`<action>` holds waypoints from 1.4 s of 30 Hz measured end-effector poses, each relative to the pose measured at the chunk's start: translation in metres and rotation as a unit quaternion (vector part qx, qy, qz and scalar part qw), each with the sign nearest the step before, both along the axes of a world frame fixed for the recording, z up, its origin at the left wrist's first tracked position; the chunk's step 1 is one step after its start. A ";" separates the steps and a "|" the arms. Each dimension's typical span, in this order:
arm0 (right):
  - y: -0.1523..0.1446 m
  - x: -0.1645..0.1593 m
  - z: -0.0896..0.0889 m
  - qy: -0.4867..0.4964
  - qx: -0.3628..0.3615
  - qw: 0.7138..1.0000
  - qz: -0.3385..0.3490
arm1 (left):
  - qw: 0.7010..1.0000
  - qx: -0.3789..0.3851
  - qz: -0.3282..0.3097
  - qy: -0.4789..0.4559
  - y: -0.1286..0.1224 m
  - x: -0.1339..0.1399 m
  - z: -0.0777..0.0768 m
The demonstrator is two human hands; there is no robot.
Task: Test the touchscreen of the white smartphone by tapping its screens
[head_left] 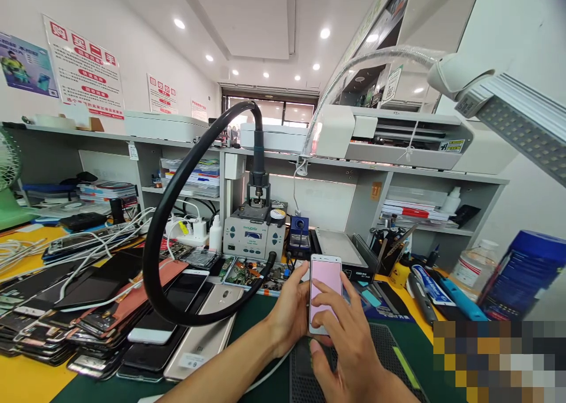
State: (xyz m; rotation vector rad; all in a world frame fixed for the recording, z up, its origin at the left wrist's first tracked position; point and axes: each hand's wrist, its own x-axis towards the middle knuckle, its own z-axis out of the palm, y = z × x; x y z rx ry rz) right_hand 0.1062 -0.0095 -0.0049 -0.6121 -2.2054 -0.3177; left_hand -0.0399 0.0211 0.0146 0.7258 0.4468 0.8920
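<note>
White phone (328,270): lit pink, held up over the black mat (387,347) on the tabletop (30,379).
Left hand (289,308): fingers closed on the phone's left edge.
Right hand (347,332): fingers spread and bent over the lit face (whether they press it, I cannot tell).
Grey station (252,238): behind the phone, its thick black hose (151,243) looping out leftward.

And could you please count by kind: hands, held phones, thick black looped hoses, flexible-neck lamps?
Hands: 2 (left hand, right hand)
Held phone: 1
Black looped hose: 1
Flexible-neck lamp: 1
Total: 5
</note>
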 end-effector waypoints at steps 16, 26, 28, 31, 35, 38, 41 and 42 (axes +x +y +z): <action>0.006 0.002 -0.001 0.018 -0.004 1.000 0.008 | 1.000 0.004 -0.003 0.013 0.000 0.000 0.001; 0.015 0.014 0.004 0.048 0.009 0.998 -0.043 | 0.999 0.026 -0.012 0.024 0.002 -0.002 -0.006; 0.016 0.015 0.005 0.057 0.014 0.997 -0.049 | 0.999 0.025 -0.014 0.029 0.002 -0.003 -0.006; 0.016 0.016 0.005 0.063 0.022 0.996 -0.053 | 0.999 0.024 -0.018 0.026 0.002 -0.003 -0.005; 0.016 0.016 0.005 0.058 0.026 0.996 -0.061 | 0.999 0.026 -0.018 0.017 0.003 -0.003 -0.006; 0.017 0.015 0.005 0.053 0.024 0.996 -0.062 | 0.999 0.022 -0.016 0.022 0.003 -0.003 -0.008; 0.018 0.015 0.006 0.047 0.022 0.997 -0.061 | 1.000 0.021 -0.011 0.021 0.003 -0.003 -0.008; 0.019 0.014 0.006 0.045 0.021 0.997 -0.061 | 1.000 0.020 -0.008 0.023 0.003 -0.003 -0.007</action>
